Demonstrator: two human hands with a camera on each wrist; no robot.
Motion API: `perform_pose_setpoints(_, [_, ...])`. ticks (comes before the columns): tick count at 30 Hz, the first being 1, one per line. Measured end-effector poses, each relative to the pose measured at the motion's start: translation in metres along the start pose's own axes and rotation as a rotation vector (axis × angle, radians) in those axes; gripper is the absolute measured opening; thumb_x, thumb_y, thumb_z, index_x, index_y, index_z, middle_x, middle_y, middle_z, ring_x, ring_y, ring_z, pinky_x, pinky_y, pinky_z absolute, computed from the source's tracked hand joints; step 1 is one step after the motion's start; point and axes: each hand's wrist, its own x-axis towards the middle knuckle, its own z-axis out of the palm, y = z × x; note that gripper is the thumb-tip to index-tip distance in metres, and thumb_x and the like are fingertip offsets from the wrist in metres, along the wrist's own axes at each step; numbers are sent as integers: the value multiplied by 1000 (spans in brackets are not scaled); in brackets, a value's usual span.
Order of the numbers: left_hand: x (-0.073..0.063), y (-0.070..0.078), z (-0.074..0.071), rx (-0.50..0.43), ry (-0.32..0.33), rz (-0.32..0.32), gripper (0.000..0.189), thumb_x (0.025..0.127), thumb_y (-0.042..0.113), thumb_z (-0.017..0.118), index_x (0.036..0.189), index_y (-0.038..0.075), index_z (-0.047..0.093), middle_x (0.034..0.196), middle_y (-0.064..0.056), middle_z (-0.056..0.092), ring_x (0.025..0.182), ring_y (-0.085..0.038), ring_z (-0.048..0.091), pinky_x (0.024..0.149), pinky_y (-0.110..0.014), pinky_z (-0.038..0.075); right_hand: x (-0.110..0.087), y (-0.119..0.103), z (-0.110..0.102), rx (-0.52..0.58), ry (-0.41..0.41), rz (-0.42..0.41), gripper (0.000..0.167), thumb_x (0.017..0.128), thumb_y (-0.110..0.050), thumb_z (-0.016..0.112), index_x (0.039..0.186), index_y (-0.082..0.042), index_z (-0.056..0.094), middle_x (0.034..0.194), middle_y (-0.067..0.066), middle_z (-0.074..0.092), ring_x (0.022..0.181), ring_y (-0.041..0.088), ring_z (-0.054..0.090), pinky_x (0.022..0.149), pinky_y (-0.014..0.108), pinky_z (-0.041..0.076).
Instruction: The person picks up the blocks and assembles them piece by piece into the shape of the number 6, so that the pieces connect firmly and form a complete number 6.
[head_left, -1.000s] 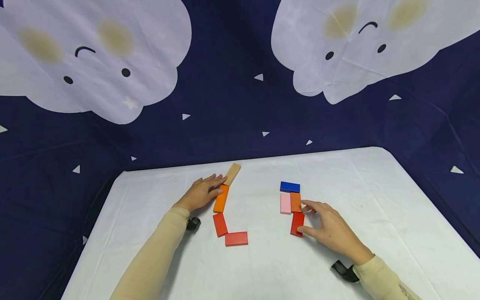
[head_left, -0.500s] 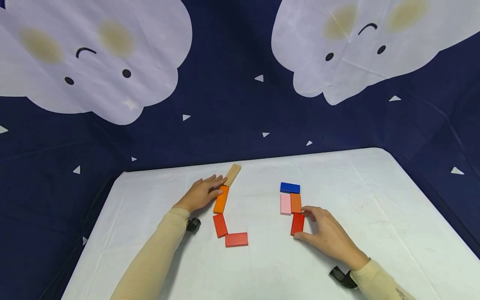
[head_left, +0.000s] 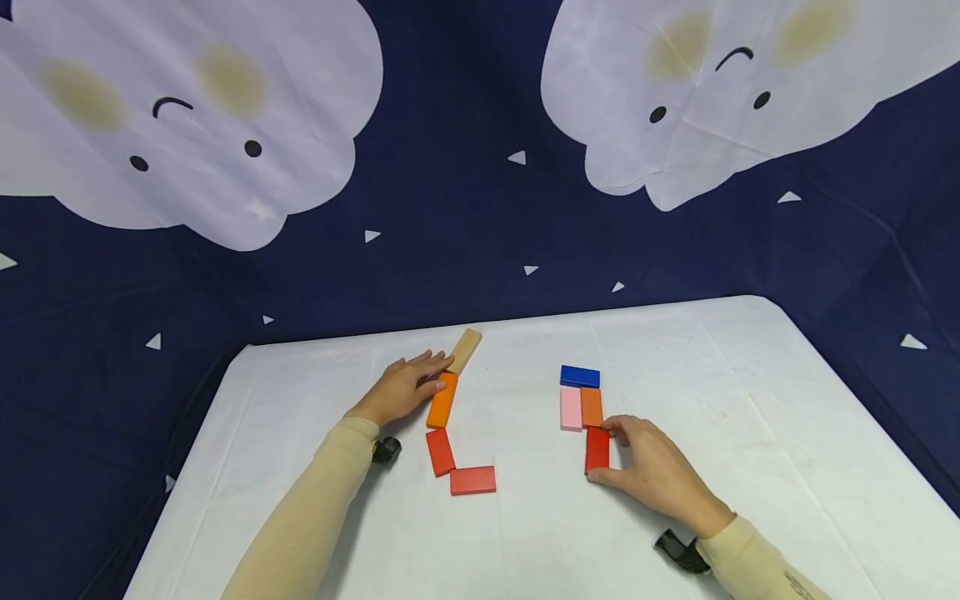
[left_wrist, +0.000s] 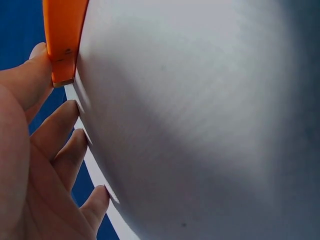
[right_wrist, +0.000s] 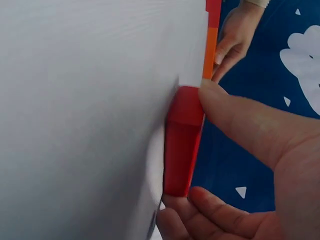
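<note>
In the head view my right hand [head_left: 660,471] pinches a red block [head_left: 597,451] lengthwise, thumb at its near end and fingertips at its far end. The right wrist view shows that red block [right_wrist: 182,145] lying flat between thumb and fingers. Its far end meets an orange-brown block [head_left: 592,407], with a pink block [head_left: 571,409] beside that and a blue block [head_left: 580,377] across the top. My left hand [head_left: 401,386] rests with fingers extended by an orange block [head_left: 443,402] and a plain wooden block [head_left: 466,349]; the thumb touches the orange one.
Below the orange block, a slanted red block [head_left: 441,452] and a crosswise red block [head_left: 473,480] lie on the white table [head_left: 525,542]. A dark blue cloth [head_left: 450,167] with cloud shapes hangs behind the far edge.
My right thumb has gone from the red block's top to its near end, and the fingers have come down to its far end. The red block has turned slightly straighter. The left hand stays still.
</note>
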Motion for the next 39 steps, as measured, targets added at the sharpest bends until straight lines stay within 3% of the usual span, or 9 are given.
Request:
perform_pose_setpoints(4, [1, 0, 0, 5, -1, 0, 51, 104, 32, 55, 152, 18, 47, 158, -7, 40, 149, -29, 29, 120, -61, 15, -4, 1, -3, 10, -30, 18, 69, 70, -40, 91, 120, -1, 65, 106, 4, 66, 94, 18, 59, 84, 43, 52])
perform_pose_setpoints(9, [2, -1, 1, 12, -10, -10, 51, 104, 34, 54, 153, 19, 46, 158, -6, 40, 150, -29, 29, 120, -60, 15, -11, 0, -2, -14, -33, 30, 71, 69, -52, 89, 117, -6, 67, 101, 1, 63, 92, 16, 55, 83, 41, 51])
perform_pose_setpoints(16, [1, 0, 0, 8, -10, -10, 51, 104, 33, 54, 153, 19, 46, 158, -7, 40, 150, -30, 28, 120, -61, 15, -14, -3, 1, -94, -28, 2, 72, 71, -61, 84, 114, -6, 68, 92, -1, 60, 87, 15, 51, 72, 34, 49])
perform_pose_setpoints(20, [1, 1, 0, 7, -13, -3, 51, 104, 33, 54, 153, 18, 46, 158, -8, 40, 150, -30, 28, 120, -61, 15, -15, -2, 0, -104, -23, -16, 73, 70, -63, 83, 116, -8, 69, 97, -1, 62, 89, 15, 52, 73, 35, 50])
perform_pose_setpoints(27, [1, 1, 0, 6, -14, -11, 52, 104, 33, 54, 153, 19, 45, 158, -7, 40, 150, -30, 28, 120, -61, 15, -19, 3, -3, -79, -28, -79, 73, 66, -53, 91, 121, -11, 68, 110, -2, 64, 100, 16, 54, 87, 43, 53])
perform_pose_setpoints(32, [1, 0, 0, 2, -16, -19, 52, 104, 34, 54, 153, 19, 45, 158, -6, 39, 150, -29, 27, 120, -60, 15, -17, 2, -1, -95, -51, -104, 70, 66, -46, 92, 120, -9, 67, 107, -2, 63, 98, 16, 54, 86, 42, 53])
perform_pose_setpoints(39, [2, -2, 1, 14, -20, -24, 52, 105, 34, 53, 154, 20, 45, 158, -5, 39, 150, -28, 27, 120, -59, 15, -14, -5, 0, -101, -11, -113, 69, 67, -45, 92, 119, -7, 67, 109, 0, 64, 99, 16, 54, 86, 41, 54])
